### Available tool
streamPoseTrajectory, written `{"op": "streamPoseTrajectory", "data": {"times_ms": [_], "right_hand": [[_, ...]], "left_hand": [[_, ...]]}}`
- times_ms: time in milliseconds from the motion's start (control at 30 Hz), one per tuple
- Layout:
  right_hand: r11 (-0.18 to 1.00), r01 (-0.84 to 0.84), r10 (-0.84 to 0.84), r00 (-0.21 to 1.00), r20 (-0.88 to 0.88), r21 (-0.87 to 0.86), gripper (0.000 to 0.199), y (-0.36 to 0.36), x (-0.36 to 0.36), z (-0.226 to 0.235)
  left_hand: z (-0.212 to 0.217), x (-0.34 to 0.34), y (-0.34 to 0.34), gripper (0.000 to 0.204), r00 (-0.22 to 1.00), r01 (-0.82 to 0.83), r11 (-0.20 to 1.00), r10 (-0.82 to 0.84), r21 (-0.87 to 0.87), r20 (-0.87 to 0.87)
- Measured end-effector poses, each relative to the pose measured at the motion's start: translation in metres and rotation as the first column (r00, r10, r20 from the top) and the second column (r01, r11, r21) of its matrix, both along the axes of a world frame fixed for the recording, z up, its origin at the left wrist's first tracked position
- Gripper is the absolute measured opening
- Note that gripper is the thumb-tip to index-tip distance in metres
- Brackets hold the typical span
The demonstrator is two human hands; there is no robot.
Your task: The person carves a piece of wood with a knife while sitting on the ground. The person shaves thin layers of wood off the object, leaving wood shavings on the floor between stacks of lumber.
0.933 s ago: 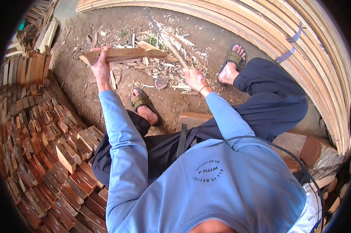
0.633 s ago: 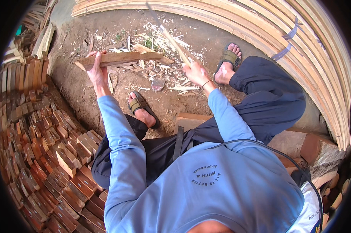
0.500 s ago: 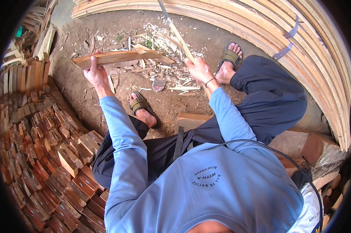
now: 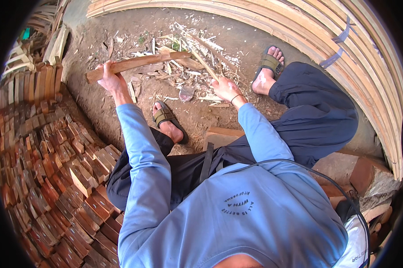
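Observation:
My left hand point(image 4: 112, 78) is closed around the near left end of a rough piece of wood point(image 4: 143, 62), which lies nearly level with its far end toward the right. My right hand point(image 4: 227, 90) grips a long, pale wooden handle point(image 4: 204, 64) slanting up and left past the wood's right end. The tool's metal head is hard to make out against the chips now. Below the held wood, a heap of wood chips and splinters point(image 4: 197, 85) is scattered over the dirt.
Long bundled wooden strips point(image 4: 273, 20) curve along the far and right sides, tied with grey bands. Stacked short wooden blocks point(image 4: 54, 178) fill the left. My sandalled feet point(image 4: 168, 127) flank the chips. A black cable point(image 4: 299, 166) crosses my shirt.
My right hand has swung the tool down, its head dropping from the top edge toward the chips. The wood in my left hand has turned, its right end now tipped slightly higher.

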State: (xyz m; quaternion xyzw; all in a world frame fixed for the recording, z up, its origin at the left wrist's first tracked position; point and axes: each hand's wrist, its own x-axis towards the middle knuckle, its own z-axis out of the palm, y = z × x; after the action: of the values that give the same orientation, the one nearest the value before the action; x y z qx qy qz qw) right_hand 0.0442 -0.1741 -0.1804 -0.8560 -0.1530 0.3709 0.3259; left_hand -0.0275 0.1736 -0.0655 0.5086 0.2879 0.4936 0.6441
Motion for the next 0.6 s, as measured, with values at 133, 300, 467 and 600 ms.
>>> {"op": "streamPoseTrajectory", "data": {"times_ms": [133, 300, 467, 600], "right_hand": [[0.999, -0.043, 0.043, 0.998, -0.037, -0.006, 0.045, 0.008, -0.007, 0.011], [1.000, -0.019, 0.017, 0.997, 0.072, 0.023, 0.047, 0.002, -0.019, -0.019], [0.999, 0.010, -0.012, 0.999, 0.043, 0.041, 0.047, 0.007, -0.017, 0.010], [0.998, -0.054, 0.054, 0.998, 0.044, -0.018, 0.048, 0.001, -0.027, -0.019]], "left_hand": [[-0.001, -0.013, 0.008, 0.021, 0.996, 0.088, 0.996, -0.088, 0.024, 0.001], [-0.003, -0.022, 0.014, 0.022, 0.988, 0.154, 0.988, -0.153, 0.024, -0.007], [-0.003, -0.019, 0.008, 0.023, 0.990, 0.141, 0.990, -0.141, 0.002, -0.009], [-0.009, -0.020, 0.019, 0.024, 0.987, 0.149, 0.984, -0.142, 0.096, -0.080]]}}
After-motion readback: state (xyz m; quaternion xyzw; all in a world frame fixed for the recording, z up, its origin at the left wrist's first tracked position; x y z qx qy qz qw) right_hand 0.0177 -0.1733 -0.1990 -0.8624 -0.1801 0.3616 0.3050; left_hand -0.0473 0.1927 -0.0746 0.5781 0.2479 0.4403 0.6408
